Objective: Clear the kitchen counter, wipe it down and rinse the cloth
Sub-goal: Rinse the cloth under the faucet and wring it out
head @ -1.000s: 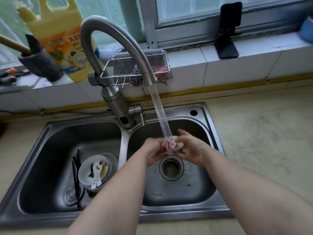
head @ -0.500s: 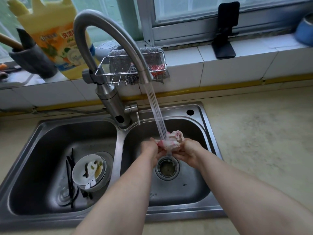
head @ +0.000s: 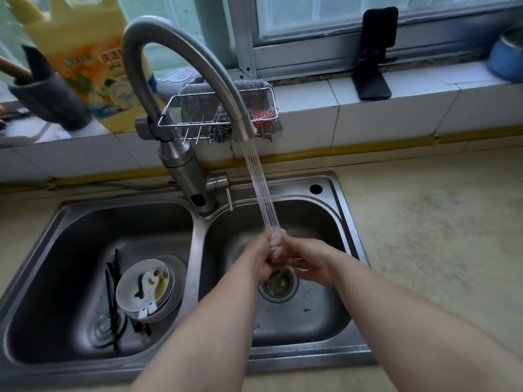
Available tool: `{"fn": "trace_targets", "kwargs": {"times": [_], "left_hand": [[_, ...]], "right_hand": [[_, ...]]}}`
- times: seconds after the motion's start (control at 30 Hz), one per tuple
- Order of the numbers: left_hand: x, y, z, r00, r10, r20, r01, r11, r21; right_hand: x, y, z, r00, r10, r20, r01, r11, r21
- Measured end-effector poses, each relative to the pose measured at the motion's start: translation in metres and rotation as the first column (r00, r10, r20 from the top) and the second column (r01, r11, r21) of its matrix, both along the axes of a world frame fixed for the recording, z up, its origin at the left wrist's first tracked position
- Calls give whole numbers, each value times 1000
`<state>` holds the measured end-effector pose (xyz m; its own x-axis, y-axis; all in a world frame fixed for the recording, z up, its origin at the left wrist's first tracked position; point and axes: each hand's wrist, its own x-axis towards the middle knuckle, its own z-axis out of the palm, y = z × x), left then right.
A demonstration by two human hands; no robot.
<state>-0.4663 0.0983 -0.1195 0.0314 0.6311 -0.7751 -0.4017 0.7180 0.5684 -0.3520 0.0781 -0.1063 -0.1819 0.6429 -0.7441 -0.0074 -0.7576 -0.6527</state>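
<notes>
A small bunched cloth (head: 276, 244), pale with pink in it, was gripped between both hands over the right basin (head: 319, 315) of a double stainless sink, directly under the water stream (head: 261, 190) from the gooseneck faucet (head: 181, 80). The fingers of the left hand (head: 261, 260) were curled round one side of it and those of the right hand (head: 310, 263) round the other. The hands were held close together, just above the drain strainer (head: 278, 284).

In the left basin (head: 56, 264) stacked bowls (head: 167, 295) were seen, with a white spoon (head: 148, 284) laid in the top one and dark chopsticks (head: 113, 292) beside them. Grey scouring pads (head: 203, 103) and a red mesh scrubber (head: 264, 114) were held in a wire caddy (head: 181, 123) fixed to the faucet. A wooden handle (head: 14, 72) was seen in a grey holder (head: 48, 103) on the tiled ledge (head: 368, 108), next to a yellow detergent bottle (head: 93, 66).

A black phone stand (head: 373, 52) was set further right on the ledge, against the window frame (head: 311, 52), and a blue bowl (head: 506, 58) was cut off by the picture's edge (its contents could not be told). A beige, mottled counter (head: 438, 236) was spread to the right of the sink.
</notes>
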Motion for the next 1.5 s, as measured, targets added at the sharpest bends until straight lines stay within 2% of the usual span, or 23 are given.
{"fn": "trace_targets", "kwargs": {"times": [0.1,0.2,0.3,0.47,0.57,0.8,0.9,0.97,1.03,1.1,1.17,1.27,1.33,1.43,1.5], "left_hand": [[-2,0,-6,997,71,2,-71,997,-21],[-4,-1,-3,997,46,59,-44,998,-35],[7,1,-3,998,-69,2,69,998,-4],[11,2,-14,947,-121,-299,123,992,-12],[6,-3,-17,901,-152,-406,146,988,-47],[-2,0,-5,891,7,-455,-5,1000,6],[-11,-2,-7,844,68,-532,-45,997,57],[-13,-3,-4,869,-2,-494,-4,1000,-10],[-13,-4,2,938,-155,-310,122,985,-124],[-14,-5,12,950,-237,-204,221,970,-98],[-14,-7,19,924,-289,-252,295,955,-16],[-17,-11,21,886,-229,-404,278,958,66],[-25,-11,20,903,-248,-351,292,953,79],[-41,-14,27,856,-497,-144,507,861,42],[-51,-13,27,814,-534,-229,549,836,0]], "right_hand": [[8,6,-7,957,-190,218,191,981,16],[15,9,-16,915,-335,223,345,939,-3],[19,7,-18,918,-311,245,320,947,5],[21,5,-23,928,-299,223,307,952,-4],[24,3,-24,932,-284,224,296,955,-20],[20,1,-23,958,-207,199,222,973,-55],[14,3,-25,969,-172,175,186,980,-69],[9,3,-21,981,-126,148,138,988,-75],[1,2,-17,989,-83,124,91,994,-62],[-6,1,-12,996,-52,78,57,996,-66],[-12,1,-10,998,-55,11,56,996,-68],[-24,7,-7,983,-177,-50,175,983,-50],[-28,11,-7,953,-285,-103,274,956,-108],[-24,15,-14,840,-480,-250,404,864,-300],[-19,16,-16,763,-556,-330,446,822,-355]]}}
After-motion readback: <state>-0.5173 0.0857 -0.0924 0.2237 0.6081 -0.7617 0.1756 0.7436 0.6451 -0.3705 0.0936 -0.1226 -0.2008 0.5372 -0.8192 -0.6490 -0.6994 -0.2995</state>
